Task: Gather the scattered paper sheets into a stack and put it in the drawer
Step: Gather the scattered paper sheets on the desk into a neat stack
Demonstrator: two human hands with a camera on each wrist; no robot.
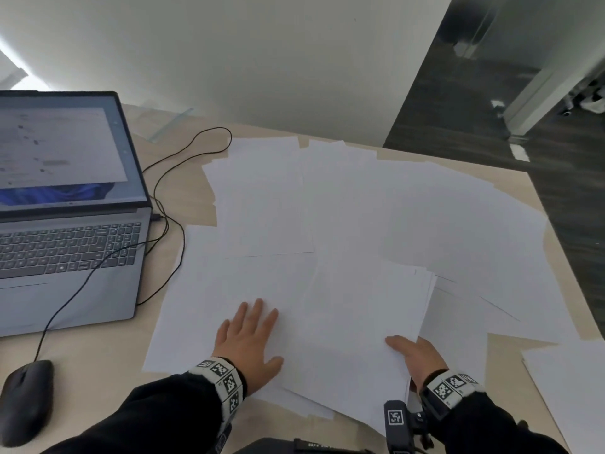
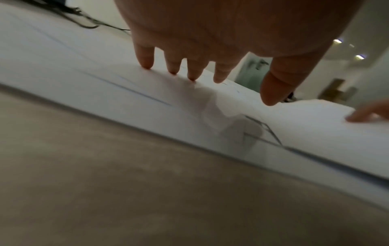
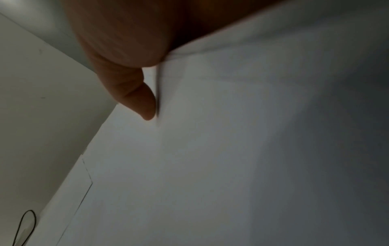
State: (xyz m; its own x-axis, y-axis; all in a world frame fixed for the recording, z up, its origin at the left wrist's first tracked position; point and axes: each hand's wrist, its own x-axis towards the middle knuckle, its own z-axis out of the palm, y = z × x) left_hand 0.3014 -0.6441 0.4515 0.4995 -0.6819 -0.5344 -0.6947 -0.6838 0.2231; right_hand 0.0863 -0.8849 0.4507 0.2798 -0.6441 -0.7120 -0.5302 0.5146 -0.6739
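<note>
Several white paper sheets [image 1: 360, 208] lie scattered over the right half of a light wooden desk [image 1: 183, 398]. My right hand [image 1: 415, 355] grips a partial stack of sheets [image 1: 353, 322] at its near right edge, thumb on top and fingers hidden beneath; the stack [image 3: 210, 149] fills the right wrist view beside the thumb. My left hand [image 1: 248, 335] lies flat with spread, straight fingers on a sheet [image 1: 203, 306] just left of the stack. In the left wrist view its fingertips [image 2: 147, 64] touch the paper [image 2: 105, 93]. No drawer is in view.
An open grey laptop [image 1: 65, 231] stands at the left, with black cables [image 1: 170, 178] looping behind it. A black mouse [image 1: 26, 401] sits at the near left corner. The desk's right edge drops to dark floor [image 1: 563, 178]. More sheets [image 1: 569, 385] overhang at the near right.
</note>
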